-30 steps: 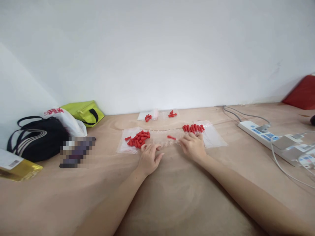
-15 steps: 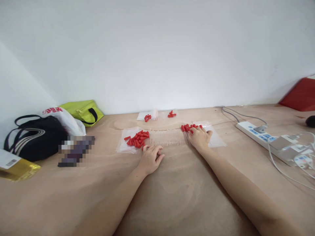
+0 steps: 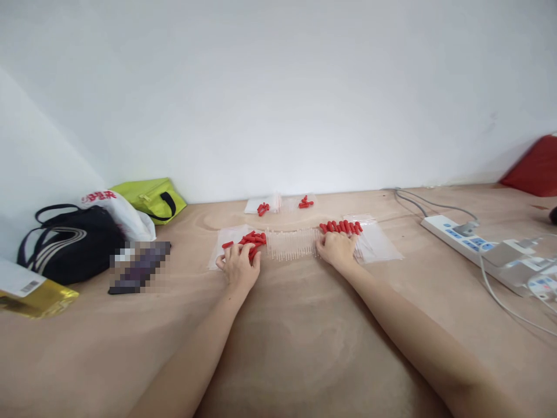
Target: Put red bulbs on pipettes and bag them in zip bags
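Note:
My left hand (image 3: 240, 266) reaches over a pile of red caps (image 3: 253, 238) on a clear plastic bag (image 3: 216, 251); its fingers are apart and touch the caps. Between my hands lies a row of thin clear tubes (image 3: 290, 245), side by side. My right hand (image 3: 338, 248) rests at the right end of this row, fingers bent downward, their tips hidden. Just beyond it, several red-capped tubes (image 3: 342, 226) lie in a row, partly covered by the hand. Another clear bag (image 3: 380, 244) is under their right side.
Two small bags with red caps (image 3: 263, 209) (image 3: 306, 202) lie near the wall. Left stand a black bag (image 3: 69, 247), a white bag (image 3: 126, 215), a lime bag (image 3: 150, 200) and a gold package (image 3: 47, 299). A power strip (image 3: 456, 235) with cables lies right.
My left hand has moved left from the tubes' lower edge onto the red caps. My right hand has drawn back and left, uncovering more of the red-capped row.

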Tool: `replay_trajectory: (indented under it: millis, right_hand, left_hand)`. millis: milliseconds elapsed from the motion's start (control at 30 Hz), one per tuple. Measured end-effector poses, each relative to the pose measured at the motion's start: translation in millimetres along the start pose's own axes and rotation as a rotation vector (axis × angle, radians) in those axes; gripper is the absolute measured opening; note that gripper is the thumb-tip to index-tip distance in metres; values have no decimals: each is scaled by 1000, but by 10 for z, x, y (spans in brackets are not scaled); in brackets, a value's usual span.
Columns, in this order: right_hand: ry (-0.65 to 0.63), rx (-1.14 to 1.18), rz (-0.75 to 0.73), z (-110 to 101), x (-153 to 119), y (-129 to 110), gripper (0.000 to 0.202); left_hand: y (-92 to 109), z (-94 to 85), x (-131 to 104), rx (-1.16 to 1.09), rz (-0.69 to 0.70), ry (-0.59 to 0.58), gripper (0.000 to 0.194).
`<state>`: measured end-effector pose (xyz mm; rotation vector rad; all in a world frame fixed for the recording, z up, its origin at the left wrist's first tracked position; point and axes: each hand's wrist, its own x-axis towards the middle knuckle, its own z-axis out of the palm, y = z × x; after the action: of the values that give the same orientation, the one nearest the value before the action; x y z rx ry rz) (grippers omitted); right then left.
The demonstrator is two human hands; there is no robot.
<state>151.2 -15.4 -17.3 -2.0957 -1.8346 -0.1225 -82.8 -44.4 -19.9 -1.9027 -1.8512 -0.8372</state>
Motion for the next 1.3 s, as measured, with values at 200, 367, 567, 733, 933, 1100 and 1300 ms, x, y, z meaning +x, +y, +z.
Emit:
replay_trajectory:
  millis: [200,367,567,733,933,1100,1300]
  right_hand:
    - [-113,-12,64,-16,63,-46,32]
    - [-71,22,75,2,47,-28,30]
    - [57,121,-43,44,-54,127,27]
    - [167,200,-251,58,-223,263,24]
    - [146,363,-588,-14,-502,326,24]
    - [96,442,-705,-59,-610,231,24]
    - [115,431,-723,-56,-597,179,21]
  left_hand:
    - [19,68,118,5,81,-6,22]
    - [48,128,280,62,159,-117,23]
    - [32,161,376,5,196,-92,11]
    - [115,32,268,-241,245,54,12]
    - [305,-99,-180,-464,448,-165,9]
    - [373,-131,-240,-452,429,-273,12]
    - [379,-157,-203,-406,456,-279,14]
